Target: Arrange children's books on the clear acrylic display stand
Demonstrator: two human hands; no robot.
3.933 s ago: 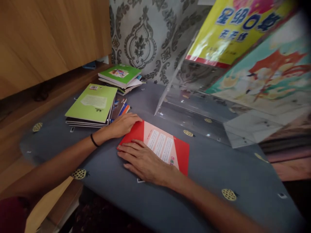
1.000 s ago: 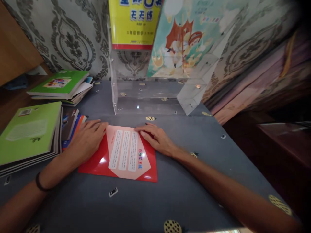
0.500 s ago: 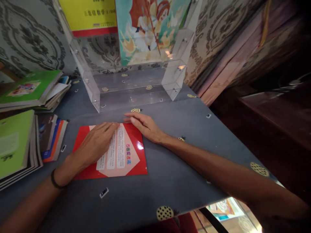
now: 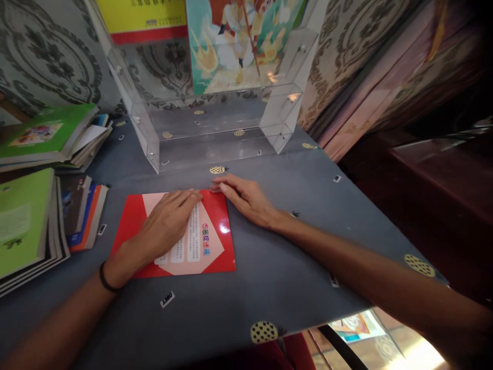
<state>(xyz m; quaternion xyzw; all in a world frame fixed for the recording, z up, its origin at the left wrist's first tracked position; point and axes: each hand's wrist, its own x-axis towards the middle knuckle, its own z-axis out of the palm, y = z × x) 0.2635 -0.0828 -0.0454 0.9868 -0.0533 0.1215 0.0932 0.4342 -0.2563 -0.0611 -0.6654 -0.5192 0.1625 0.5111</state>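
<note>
A glossy red book [image 4: 217, 259] with a pale pink panel and columns of printed text lies flat on the table in front of me. My left hand [image 4: 169, 221] rests on it palm down, fingers stretched out toward its far edge and covering part of the text. At the book's far right corner is my right hand [image 4: 248, 198], turned on its side with fingers extended and holding nothing. Its fingertips are at the book's edge; whether they touch the cover I cannot tell.
A clear acrylic rack [image 4: 287, 113] stands behind the book, with a yellow book [image 4: 150, 15] and an illustrated teal book [image 4: 208, 56] on its upper part. Piled books [image 4: 26, 221] sit at the left. The grey patterned tablecloth [image 4: 215, 318] ends at the right edge.
Both hands have slid a little to the right relative to the red book, the left across its cover, the right at its corner. My view has shifted slightly.
</note>
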